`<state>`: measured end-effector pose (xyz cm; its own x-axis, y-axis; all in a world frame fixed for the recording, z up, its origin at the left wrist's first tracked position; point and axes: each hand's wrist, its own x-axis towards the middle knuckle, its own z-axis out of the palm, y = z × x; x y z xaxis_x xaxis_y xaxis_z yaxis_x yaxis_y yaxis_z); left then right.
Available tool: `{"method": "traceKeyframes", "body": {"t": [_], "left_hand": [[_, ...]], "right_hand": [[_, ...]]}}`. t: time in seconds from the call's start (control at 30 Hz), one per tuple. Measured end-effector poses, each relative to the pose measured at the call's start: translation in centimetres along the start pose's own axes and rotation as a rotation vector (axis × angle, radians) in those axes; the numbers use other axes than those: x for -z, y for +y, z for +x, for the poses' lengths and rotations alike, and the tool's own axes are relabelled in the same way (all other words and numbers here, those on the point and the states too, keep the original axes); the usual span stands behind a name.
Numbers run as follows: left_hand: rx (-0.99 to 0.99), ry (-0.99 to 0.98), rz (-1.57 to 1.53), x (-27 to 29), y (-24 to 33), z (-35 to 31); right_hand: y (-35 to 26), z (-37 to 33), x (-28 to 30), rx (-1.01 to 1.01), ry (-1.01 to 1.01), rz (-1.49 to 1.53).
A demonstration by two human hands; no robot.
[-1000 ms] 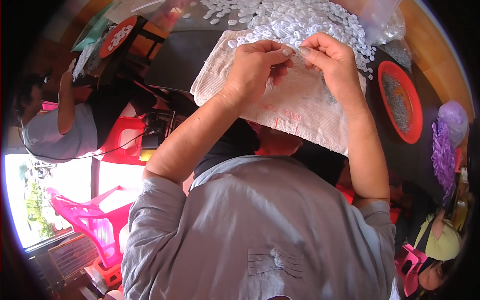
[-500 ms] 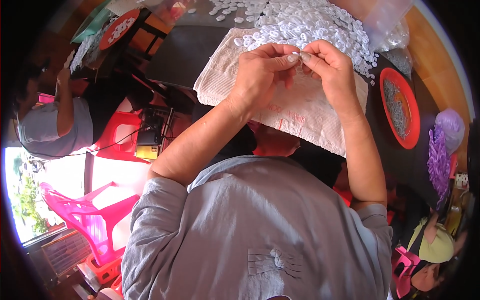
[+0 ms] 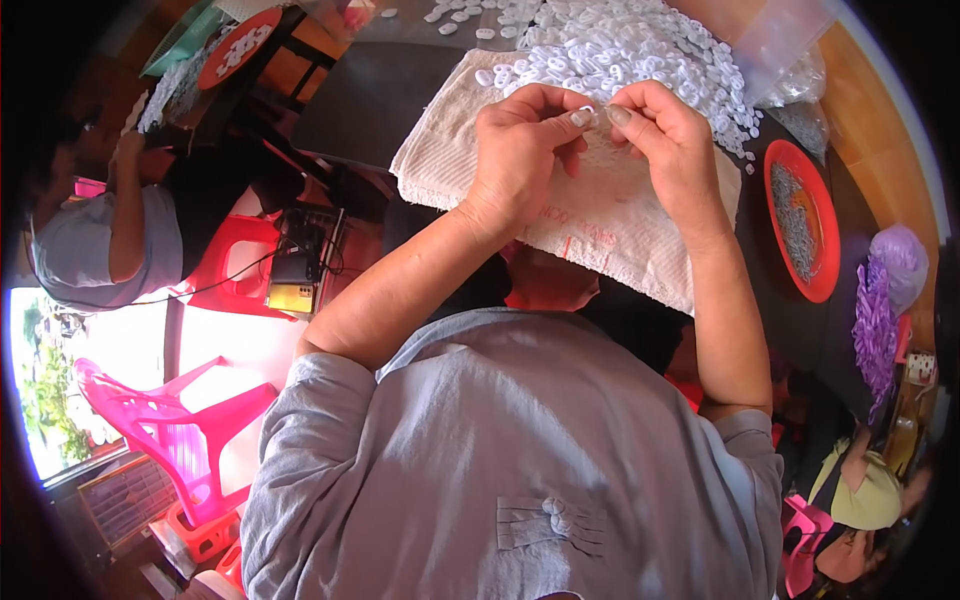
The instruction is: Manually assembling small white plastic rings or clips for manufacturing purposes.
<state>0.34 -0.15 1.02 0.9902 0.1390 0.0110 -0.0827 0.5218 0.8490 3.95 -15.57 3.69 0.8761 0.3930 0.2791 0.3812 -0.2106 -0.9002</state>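
Observation:
My left hand [image 3: 522,148] is closed in a pinch on a small white plastic piece [image 3: 588,111], which shows at the thumb tip. Close beside it, my right hand [image 3: 672,145] also has thumb and forefinger pressed together; whatever lies between them is too small to make out. A narrow gap parts the fingertips of the two hands. Both are over a folded beige towel [image 3: 450,150] with red lettering, on the dark table [image 3: 375,105]. Just beyond the fingers spreads a heap of small white oval plastic pieces [image 3: 620,45], partly on the towel's far edge.
At the right stands a red bowl [image 3: 828,255] holding small grey metal parts [image 3: 795,225]. Purple bags [image 3: 880,310] hang beyond it. To the left, another person [image 3: 110,240] sits by a red tray [image 3: 215,75] of white pieces. Pink stools [image 3: 205,430] stand lower left.
The fingertips of my two hands have drawn slightly apart, and the white piece stays at the left thumb. The whole view has shifted a little.

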Motion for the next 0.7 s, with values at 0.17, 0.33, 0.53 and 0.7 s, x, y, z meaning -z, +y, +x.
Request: {"method": "traceKeyframes", "body": {"t": [0.17,0.33,0.53,0.7], "left_hand": [[-0.080,-0.027,0.098,0.28,-0.20,-0.17],[-0.103,-0.013,0.144,0.29,-0.36,-0.27],[-0.088,0.001,0.170,0.28,-0.19,-0.50],[-0.113,0.017,0.194,0.27,-0.36,-0.66]], "right_hand": [[0.75,0.19,0.07,0.208,-0.001,-0.209],[0.65,0.31,0.07,0.277,-0.024,-0.298],[0.76,0.27,0.01,0.299,-0.037,-0.325],[0.92,0.17,-0.03,0.212,-0.035,-0.244]]}}
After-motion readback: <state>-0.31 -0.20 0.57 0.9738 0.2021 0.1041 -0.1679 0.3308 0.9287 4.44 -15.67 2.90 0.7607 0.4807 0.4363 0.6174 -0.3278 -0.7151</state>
